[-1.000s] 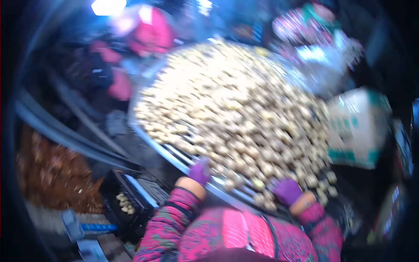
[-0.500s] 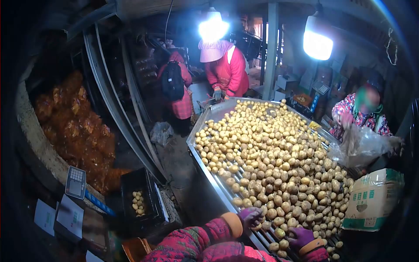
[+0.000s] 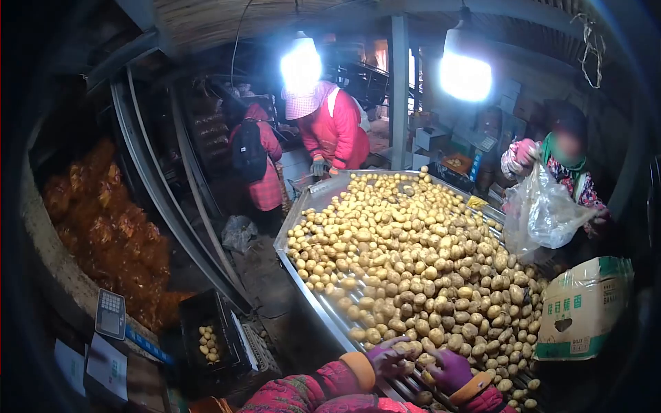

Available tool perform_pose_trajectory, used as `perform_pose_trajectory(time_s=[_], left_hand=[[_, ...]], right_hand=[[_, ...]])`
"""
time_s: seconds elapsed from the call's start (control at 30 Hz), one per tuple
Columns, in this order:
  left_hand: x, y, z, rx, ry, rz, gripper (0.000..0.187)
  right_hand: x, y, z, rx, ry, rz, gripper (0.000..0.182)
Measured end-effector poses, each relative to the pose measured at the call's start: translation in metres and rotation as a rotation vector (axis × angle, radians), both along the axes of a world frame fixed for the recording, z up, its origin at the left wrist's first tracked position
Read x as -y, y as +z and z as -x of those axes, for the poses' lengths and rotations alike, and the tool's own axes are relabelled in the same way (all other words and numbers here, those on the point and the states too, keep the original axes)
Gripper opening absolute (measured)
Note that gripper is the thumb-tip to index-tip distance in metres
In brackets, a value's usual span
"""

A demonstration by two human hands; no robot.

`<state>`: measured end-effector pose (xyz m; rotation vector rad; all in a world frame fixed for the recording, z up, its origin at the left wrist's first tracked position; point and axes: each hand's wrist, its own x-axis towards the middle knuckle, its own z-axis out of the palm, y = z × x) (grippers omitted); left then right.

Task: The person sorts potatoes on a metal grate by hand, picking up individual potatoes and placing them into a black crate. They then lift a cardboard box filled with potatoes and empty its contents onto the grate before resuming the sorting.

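Note:
Potatoes (image 3: 413, 261) cover a slatted metal sorting table (image 3: 313, 303). At its near edge, my left hand (image 3: 385, 356), in a purple glove, reaches over the slats with fingers apart, touching or just beside the nearest potatoes. Facing it from the right is my right hand (image 3: 451, 369), also purple-gloved. Its thumb and fingers are spread among potatoes, and one potato (image 3: 428, 377) lies close to the fingertips. Both hands are low over the pile with a small gap between them. Some fingertips are hard to make out against the potatoes.
A person at right holds a clear plastic bag (image 3: 547, 210) above a cardboard box (image 3: 584, 310). Another person (image 3: 337, 131) leans over the table's far end; a third stands behind. At left are a black crate (image 3: 210, 337) with potatoes and a scale display (image 3: 110, 313).
The view has shifted a little. My right hand has moved forward and closer to my left hand. The person at right has raised the plastic bag.

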<state>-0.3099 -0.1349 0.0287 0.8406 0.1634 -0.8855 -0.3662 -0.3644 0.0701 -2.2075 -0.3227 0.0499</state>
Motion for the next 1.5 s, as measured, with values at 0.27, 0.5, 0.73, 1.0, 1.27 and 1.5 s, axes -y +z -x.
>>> perform_pose_trajectory(time_s=[0.27,0.5,0.73,1.0,1.27,1.5], left_hand=[[-0.005,-0.035,-0.005,0.012,-0.014,0.097,0.07],[-0.016,-0.017,-0.003,0.014,-0.025,0.122,0.061],[-0.008,-0.015,-0.003,-0.051,-0.034,0.083,0.054],[-0.015,-0.004,-0.009,-0.205,0.058,0.196,0.057],[0.011,0.004,-0.002,-0.414,0.203,0.411,0.078],[0.019,0.002,-0.005,-0.531,0.215,0.512,0.079]], right_hand=[[0.004,-0.048,0.023,0.373,0.24,0.733,0.023],[0.002,-0.047,0.023,0.201,0.358,0.929,0.021],[-0.005,-0.045,0.023,0.19,0.224,0.882,0.026],[0.033,-0.004,0.0,0.026,-0.038,0.176,0.041],[0.022,-0.007,-0.038,-0.085,-0.181,-0.41,0.058],[-0.01,0.025,-0.013,-0.317,-0.037,-0.622,0.049]])
